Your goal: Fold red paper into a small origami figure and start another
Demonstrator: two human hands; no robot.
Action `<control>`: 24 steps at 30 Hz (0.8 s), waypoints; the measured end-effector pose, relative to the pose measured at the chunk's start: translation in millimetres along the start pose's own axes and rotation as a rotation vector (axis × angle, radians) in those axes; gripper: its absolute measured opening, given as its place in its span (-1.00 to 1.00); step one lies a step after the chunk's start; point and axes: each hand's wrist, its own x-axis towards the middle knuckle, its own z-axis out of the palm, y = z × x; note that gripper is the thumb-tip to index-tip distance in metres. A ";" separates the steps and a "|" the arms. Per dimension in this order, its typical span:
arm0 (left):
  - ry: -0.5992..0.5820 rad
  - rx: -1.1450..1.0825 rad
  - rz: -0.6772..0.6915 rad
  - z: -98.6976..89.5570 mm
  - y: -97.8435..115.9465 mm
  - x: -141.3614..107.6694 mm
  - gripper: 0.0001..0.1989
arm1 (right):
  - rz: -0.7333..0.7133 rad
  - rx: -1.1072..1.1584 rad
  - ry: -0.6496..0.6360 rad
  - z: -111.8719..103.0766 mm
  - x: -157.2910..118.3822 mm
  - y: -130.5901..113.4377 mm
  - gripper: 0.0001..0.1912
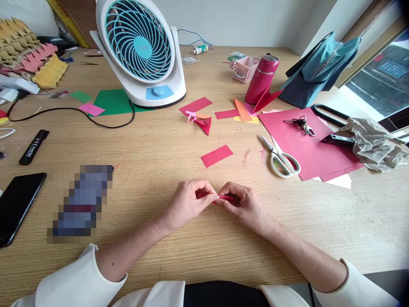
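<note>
A narrow folded piece of red paper is pinched between both hands, low over the middle of the wooden table. My left hand is closed on its left end, thumb and fingertips pressed together. On the other end, my right hand is closed the same way, and the thumbs nearly meet. Most of the paper is hidden by the fingers. Beyond the hands lies a flat red paper rectangle. Farther back is a small folded red, orange and pink paper piece.
White-handled scissors lie at right beside red paper sheets. A fan and a red flask stand at the back. Left are a black marker, a black phone and a cable.
</note>
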 end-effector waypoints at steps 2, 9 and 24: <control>0.018 -0.022 -0.009 0.5 0.0 0.6 -0.86 | 0.023 0.016 0.007 0.2 0.4 0.4 -0.90; 0.019 -0.008 -0.010 2.1 -6.0 1.6 -0.88 | 0.015 0.050 0.057 0.4 0.0 4.4 -0.90; 0.078 -0.002 -0.062 -1.1 -3.0 2.2 -0.92 | -0.647 -0.620 0.102 -9.1 -2.3 2.6 -0.79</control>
